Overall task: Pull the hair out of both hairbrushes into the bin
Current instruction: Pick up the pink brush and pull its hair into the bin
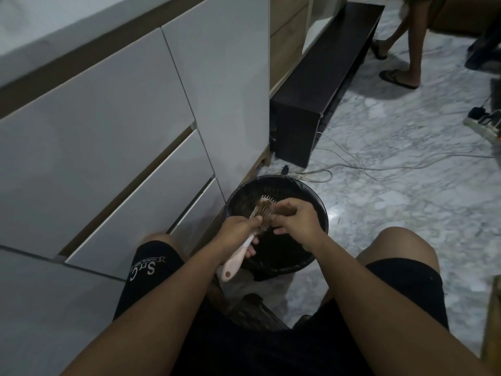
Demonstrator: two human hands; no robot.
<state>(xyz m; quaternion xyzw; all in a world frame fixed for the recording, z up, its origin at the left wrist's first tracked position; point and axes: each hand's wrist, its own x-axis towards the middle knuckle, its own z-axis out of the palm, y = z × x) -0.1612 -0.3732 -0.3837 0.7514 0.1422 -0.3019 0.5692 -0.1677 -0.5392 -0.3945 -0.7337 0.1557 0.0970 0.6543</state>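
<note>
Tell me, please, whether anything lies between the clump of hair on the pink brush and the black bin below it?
Nothing visible does. The pink-handled hairbrush is held directly over the round black mesh bin, whose mouth is open. The right hand touches the brown hair; the left hand grips the handle.

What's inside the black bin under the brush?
The bin looks dark inside; only its black liner and ribbed wall show. Both hands, the left hand and right hand, and the pink hairbrush cover much of the opening, so any hair inside cannot be seen.
</note>
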